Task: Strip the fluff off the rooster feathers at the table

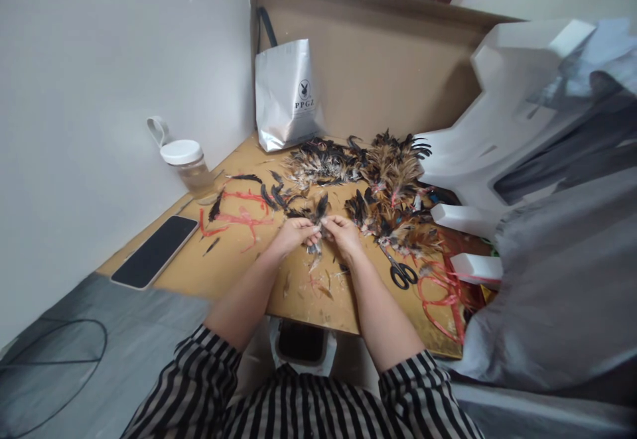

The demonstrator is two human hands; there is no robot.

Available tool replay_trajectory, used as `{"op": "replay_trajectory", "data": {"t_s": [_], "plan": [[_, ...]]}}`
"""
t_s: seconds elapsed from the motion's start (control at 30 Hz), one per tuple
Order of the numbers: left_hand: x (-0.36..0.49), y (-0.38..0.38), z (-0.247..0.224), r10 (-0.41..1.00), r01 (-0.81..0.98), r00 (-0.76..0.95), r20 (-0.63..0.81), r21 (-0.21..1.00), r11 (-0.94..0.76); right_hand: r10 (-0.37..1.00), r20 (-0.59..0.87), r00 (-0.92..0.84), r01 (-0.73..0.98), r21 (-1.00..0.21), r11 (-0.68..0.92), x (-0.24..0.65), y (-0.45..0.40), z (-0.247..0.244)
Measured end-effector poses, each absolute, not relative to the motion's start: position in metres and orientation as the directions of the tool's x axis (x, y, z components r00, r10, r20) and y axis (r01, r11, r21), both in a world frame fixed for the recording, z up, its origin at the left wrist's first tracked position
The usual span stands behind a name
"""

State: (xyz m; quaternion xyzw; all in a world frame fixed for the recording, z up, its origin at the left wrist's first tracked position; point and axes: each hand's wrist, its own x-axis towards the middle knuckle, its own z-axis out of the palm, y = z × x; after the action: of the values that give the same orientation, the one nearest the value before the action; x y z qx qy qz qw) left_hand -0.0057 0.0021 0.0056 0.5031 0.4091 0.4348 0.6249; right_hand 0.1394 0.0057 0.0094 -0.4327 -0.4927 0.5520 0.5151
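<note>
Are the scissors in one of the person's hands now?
No, the scissors lie on the table, to the right of both hands.

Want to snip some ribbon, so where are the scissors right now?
In the head view, the scissors lie on the tabletop to the right of the right hand, between the feather bundles and the tangled red ribbon.

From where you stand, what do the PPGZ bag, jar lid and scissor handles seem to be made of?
PPGZ bag: probably foil-coated plastic, from its silvery sheen. Jar lid: likely plastic, smooth and evenly white, though painted metal is possible. Scissor handles: apparently plastic, thick rounded black loops.
</note>
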Motion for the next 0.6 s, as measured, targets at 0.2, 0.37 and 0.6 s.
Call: {"op": "replay_trajectory", "data": {"t_s": [0.2, 0.37, 0.6], "plan": [[-0.012, 0.01, 0.003, 0.986, -0.278, 0.14, -0.09, 0.952, 0.126, 0.966, 0.147, 0.211, 0.11, -0.986, 0.126, 0.169, 0.024, 0.002], [-0.014, 0.011, 0.003, 0.988, -0.34, 0.116, -0.1, 0.931, 0.134, 0.966, 0.218, 0.137, 0.437, -0.889, 0.138, 0.179, 0.028, -0.007], [-0.014, 0.008, 0.007, 0.988, -0.39, 0.125, -0.095, 0.911, 0.137, 0.961, 0.242, 0.136, 0.647, -0.756, 0.099, 0.179, 0.027, -0.012]]}}
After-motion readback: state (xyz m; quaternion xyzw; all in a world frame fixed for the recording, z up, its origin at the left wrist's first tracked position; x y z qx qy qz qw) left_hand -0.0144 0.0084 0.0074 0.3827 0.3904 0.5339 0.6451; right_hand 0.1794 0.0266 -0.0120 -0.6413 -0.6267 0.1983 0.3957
